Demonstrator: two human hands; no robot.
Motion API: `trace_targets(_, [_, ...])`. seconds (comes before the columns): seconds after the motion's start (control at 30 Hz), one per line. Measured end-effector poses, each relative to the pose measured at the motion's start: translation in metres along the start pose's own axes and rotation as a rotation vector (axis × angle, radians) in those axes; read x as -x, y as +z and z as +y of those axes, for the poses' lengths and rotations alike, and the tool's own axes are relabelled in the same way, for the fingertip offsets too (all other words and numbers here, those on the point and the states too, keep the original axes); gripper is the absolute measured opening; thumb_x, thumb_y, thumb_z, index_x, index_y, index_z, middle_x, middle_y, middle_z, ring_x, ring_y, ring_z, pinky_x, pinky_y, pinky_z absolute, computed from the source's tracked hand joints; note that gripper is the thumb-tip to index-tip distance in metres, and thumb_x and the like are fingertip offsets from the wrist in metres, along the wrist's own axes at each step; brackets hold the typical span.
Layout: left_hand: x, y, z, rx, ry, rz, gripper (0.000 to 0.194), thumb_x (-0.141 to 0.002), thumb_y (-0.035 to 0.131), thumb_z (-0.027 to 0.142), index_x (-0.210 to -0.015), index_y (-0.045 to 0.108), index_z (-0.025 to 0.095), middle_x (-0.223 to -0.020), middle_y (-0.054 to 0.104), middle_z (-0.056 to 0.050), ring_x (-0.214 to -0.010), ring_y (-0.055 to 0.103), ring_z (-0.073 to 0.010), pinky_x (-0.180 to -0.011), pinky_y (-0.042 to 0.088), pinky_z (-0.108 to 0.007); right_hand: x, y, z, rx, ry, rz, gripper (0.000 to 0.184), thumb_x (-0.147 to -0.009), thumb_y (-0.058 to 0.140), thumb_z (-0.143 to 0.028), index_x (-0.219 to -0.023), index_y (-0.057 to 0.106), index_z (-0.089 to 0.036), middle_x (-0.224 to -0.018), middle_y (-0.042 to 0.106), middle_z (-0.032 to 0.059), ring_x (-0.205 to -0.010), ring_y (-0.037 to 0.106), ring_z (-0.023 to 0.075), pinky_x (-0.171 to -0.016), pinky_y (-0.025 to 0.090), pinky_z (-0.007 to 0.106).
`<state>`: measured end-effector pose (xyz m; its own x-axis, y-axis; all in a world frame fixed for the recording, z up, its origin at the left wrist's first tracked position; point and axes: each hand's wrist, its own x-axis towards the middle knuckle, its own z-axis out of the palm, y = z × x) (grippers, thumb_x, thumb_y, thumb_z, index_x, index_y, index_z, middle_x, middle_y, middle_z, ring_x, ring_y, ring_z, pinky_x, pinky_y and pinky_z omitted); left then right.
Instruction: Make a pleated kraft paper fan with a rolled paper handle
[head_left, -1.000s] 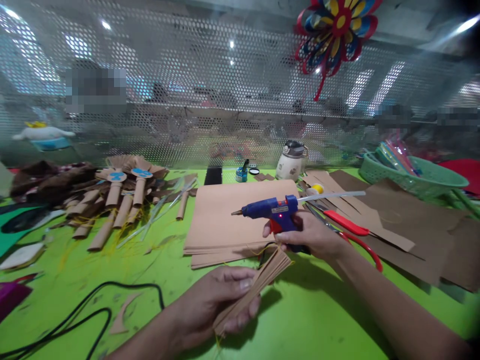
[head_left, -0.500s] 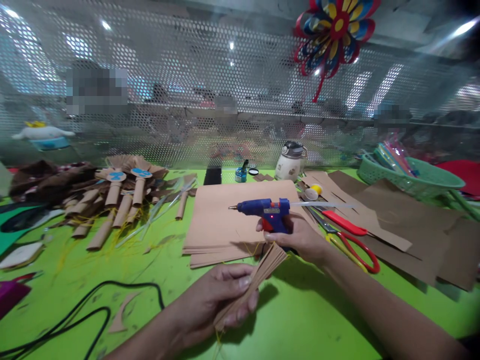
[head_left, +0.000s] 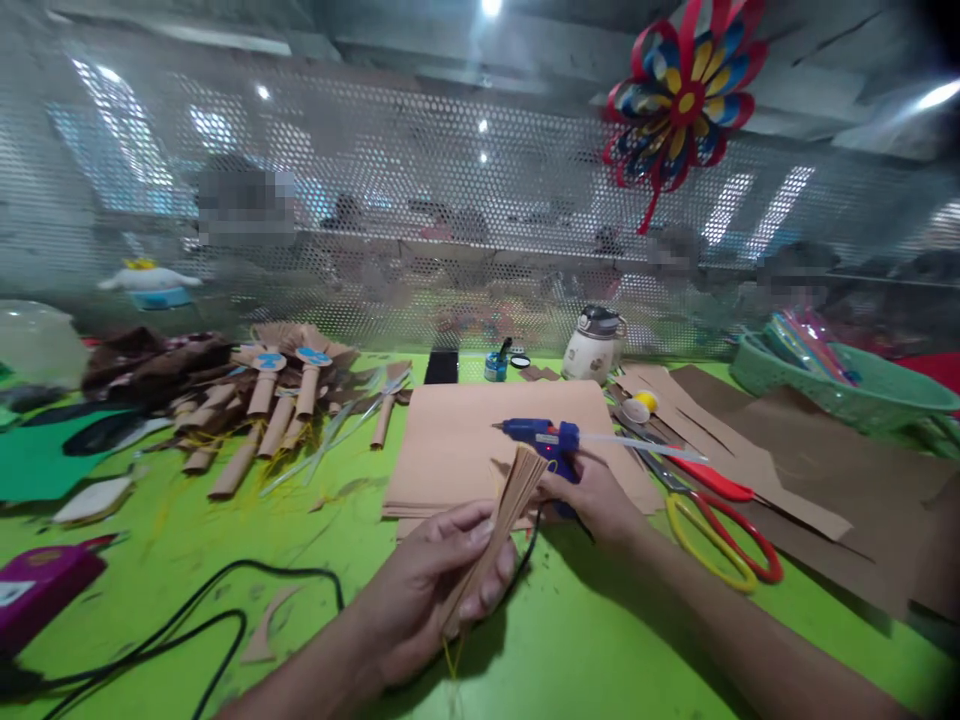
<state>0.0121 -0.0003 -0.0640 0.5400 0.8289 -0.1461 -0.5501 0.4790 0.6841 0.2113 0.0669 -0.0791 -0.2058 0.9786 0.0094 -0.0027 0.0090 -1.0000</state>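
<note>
Between the thumb and fingers of my left hand (head_left: 442,560) is a bundle of folded brown paper (head_left: 501,525), tilted with its top toward the upper right. Yellow string hangs from its lower end. My right hand (head_left: 596,500) is wrapped round a blue hot glue gun (head_left: 536,432), its nozzle pointing left and a clear glue stick (head_left: 637,443) sticking out behind. The bundle's upper end is in front of part of the gun, close to my right fingers; whether they touch it I cannot tell. Beneath the gun lies a stack of brown paper sheets (head_left: 442,440).
Paper fans with rolled handles (head_left: 262,395) are piled at the left. Scissors (head_left: 720,520) and cut brown paper (head_left: 810,440) lie right, near a green basket (head_left: 862,375). A black cord (head_left: 277,567) crosses the left front. A jug (head_left: 592,345) stands behind the stack.
The paper bundle has turned more upright, and its upper end now overlaps the glue gun. The glue gun sits slightly lower in view. The camera view has shifted left and up.
</note>
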Motion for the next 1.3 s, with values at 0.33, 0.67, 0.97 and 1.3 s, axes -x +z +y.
trace_targets(0.33, [-0.004, -0.004, 0.011, 0.021, 0.183, 0.223, 0.012, -0.085, 0.059, 0.016, -0.095, 0.059, 0.010, -0.072, 0.061, -0.006, -0.051, 0.052, -0.0063, -0.039, 0.034, -0.012, 0.001, -0.056, -0.043, 0.082, -0.236, 0.135, 0.034, -0.081, 0.069, -0.042, -0.102, 0.066, -0.016, -0.105, 0.070, 0.0113, -0.093, 0.067, 0.0243, -0.086, 0.053, 0.037])
trace_targets(0.67, [-0.010, -0.006, 0.006, 0.012, 0.250, 0.323, 0.006, -0.086, 0.055, 0.015, -0.092, 0.055, 0.013, -0.072, 0.059, -0.004, -0.051, 0.048, -0.0067, -0.043, 0.035, -0.014, 0.047, -0.031, -0.054, 0.710, -0.283, -0.143, 0.040, -0.093, 0.044, -0.050, -0.082, 0.070, -0.022, -0.087, 0.070, 0.0065, -0.085, 0.064, 0.0235, -0.077, 0.052, 0.034])
trace_targets(0.97, [-0.011, -0.011, -0.003, -0.015, 0.209, 0.329, 0.013, -0.090, 0.054, 0.019, -0.101, 0.056, 0.012, -0.076, 0.058, -0.004, -0.056, 0.049, -0.0059, -0.049, 0.039, -0.014, 0.052, -0.013, -0.060, 0.851, -0.348, -0.071, 0.042, -0.093, 0.040, -0.050, -0.075, 0.061, -0.019, -0.069, 0.066, 0.0046, -0.064, 0.063, 0.0197, -0.055, 0.051, 0.027])
trace_targets(1.3, [-0.012, -0.009, -0.009, -0.042, 0.204, 0.327, 0.017, -0.089, 0.056, 0.021, -0.103, 0.057, 0.013, -0.080, 0.060, -0.006, -0.057, 0.050, -0.0064, -0.048, 0.039, -0.014, 0.048, -0.010, -0.051, 0.837, -0.453, -0.056, 0.026, -0.093, 0.047, -0.038, -0.082, 0.059, -0.018, -0.071, 0.064, 0.0021, -0.062, 0.060, 0.0159, -0.057, 0.050, 0.022])
